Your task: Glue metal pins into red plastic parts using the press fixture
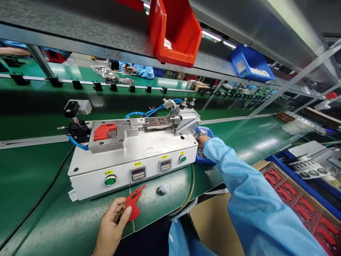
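My left hand [113, 222] is closed on a red plastic part [134, 205] near the front edge of the green belt, just below the white press machine [133, 158]. Another red part [104, 131] lies in the machine's metal fixture at its upper left. My right hand [201, 141], in a blue sleeve, reaches into a blue bin [206, 158] of small metal pieces right of the machine. Its fingers are mostly hidden behind the machine and the bin.
A small white bottle [163, 188] stands on the belt in front of the machine. A tray of red parts [298, 204] lies at the lower right. Red [176, 33] and blue [250, 64] bins sit on the shelf overhead. Another person's hands [130, 68] work across the far belt.
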The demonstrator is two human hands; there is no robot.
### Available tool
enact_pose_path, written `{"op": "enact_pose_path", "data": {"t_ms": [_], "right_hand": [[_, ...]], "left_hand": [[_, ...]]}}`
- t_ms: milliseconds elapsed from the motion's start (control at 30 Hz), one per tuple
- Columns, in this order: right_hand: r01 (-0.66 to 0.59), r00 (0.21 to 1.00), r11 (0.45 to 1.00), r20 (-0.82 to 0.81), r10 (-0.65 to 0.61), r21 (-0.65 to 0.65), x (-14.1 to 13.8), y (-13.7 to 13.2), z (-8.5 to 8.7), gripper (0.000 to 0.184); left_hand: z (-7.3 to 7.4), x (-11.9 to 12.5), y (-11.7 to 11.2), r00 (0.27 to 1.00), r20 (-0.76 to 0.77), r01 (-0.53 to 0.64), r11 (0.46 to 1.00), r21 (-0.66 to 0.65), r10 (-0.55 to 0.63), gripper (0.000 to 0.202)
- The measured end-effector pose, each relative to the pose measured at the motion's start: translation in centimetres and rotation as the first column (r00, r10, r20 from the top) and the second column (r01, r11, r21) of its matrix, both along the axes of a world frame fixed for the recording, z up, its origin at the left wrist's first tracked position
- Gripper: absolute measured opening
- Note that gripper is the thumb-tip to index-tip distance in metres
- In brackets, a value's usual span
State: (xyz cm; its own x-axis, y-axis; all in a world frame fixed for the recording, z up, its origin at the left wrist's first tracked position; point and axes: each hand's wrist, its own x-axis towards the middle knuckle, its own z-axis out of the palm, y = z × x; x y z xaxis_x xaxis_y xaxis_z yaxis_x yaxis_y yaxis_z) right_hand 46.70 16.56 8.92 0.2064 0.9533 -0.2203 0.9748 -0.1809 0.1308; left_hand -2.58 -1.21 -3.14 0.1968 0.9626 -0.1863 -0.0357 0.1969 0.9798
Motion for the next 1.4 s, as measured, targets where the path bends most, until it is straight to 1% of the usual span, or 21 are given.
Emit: {"op": "enact_pose_path", "data": {"t_ms": [100,200,300,433,533,633,733,800,867,933,1033,1133,1267,1333,1400], "right_hand": [[0.043,0.996,0.993,0.076,-0.035,-0.112,0.4,0.5,1.5,0.028],[0.089,0.991,0.989,0.11,-0.076,-0.118,0.5,1.0,1.9,0.029],[0.112,0.989,0.993,0.104,-0.107,-0.042,-0.3,1.4,1.1,0.034],[0.098,0.991,0.992,0.081,-0.104,0.075,-2.5,1.8,-0.2,0.04],[0.085,0.995,0.99,0.051,-0.091,0.111,-2.7,1.7,-1.0,0.039],[0.078,0.997,0.991,-0.001,-0.078,0.107,-1.2,0.4,-1.9,0.034],[0.082,0.995,0.992,-0.065,-0.077,0.092,0.7,-2.4,-2.7,0.027],[0.084,0.99,0.993,-0.12,-0.073,0.086,1.8,-4.5,-2.9,0.025],[0.073,0.981,0.993,-0.186,-0.055,0.092,2.5,-6.1,-2.6,0.024],[0.056,0.967,0.992,-0.255,-0.025,0.115,3.0,-7.1,-1.8,0.024],[0.042,0.937,0.985,-0.349,0.019,0.168,3.3,-7.7,-0.4,0.022],[0.061,0.91,0.978,-0.415,0.028,0.201,3.2,-7.6,0.7,0.029],[0.104,0.897,0.976,-0.441,-0.009,0.192,2.5,-7.4,1.0,0.042],[0.118,0.905,0.976,-0.424,-0.029,0.186,2.2,-7.4,1.1,0.041],[0.129,0.922,0.975,-0.383,-0.051,0.181,2.2,-7.4,1.5,0.034]], "left_hand": [[1.2,0.8,-0.6,0.997,0.012,-0.076,0.997,0.006,0.076,0.05],[1.6,1.3,-1.1,0.996,0.013,-0.09,0.996,-0.012,0.091,0.051],[1.3,1.3,-1.1,0.996,-0.012,-0.093,0.995,-0.022,0.093,0.054],[0.8,1.4,-0.8,0.994,-0.02,-0.107,0.994,-0.018,0.107,0.056],[0.9,1.6,-0.4,0.997,-0.005,-0.082,0.997,-0.008,0.082,0.057],[1.1,1.6,-0.5,0.997,-0.017,-0.075,0.997,-0.017,0.075,0.056],[1.2,1.5,-0.9,0.994,-0.03,-0.107,0.993,-0.04,0.106,0.054],[1.2,1.4,-1.1,0.994,-0.033,-0.102,0.993,-0.053,0.101,0.054],[1.2,1.4,-1.3,0.994,-0.041,-0.1,0.993,-0.06,0.097,0.054],[1.3,1.4,-1.3,0.993,-0.042,-0.111,0.992,-0.06,0.109,0.054],[1.3,1.5,-1.2,0.99,-0.034,-0.137,0.989,-0.059,0.135,0.052],[1.3,1.5,-1.1,0.99,-0.043,-0.137,0.989,-0.051,0.135,0.051],[1.3,1.5,-1.0,0.991,-0.06,-0.117,0.993,-0.029,0.116,0.053],[1.5,1.4,-1.0,0.99,-0.087,-0.109,0.994,-0.011,0.108,0.053],[1.8,1.5,-1.0,0.988,-0.111,-0.105,0.994,-0.002,0.104,0.054]]}}
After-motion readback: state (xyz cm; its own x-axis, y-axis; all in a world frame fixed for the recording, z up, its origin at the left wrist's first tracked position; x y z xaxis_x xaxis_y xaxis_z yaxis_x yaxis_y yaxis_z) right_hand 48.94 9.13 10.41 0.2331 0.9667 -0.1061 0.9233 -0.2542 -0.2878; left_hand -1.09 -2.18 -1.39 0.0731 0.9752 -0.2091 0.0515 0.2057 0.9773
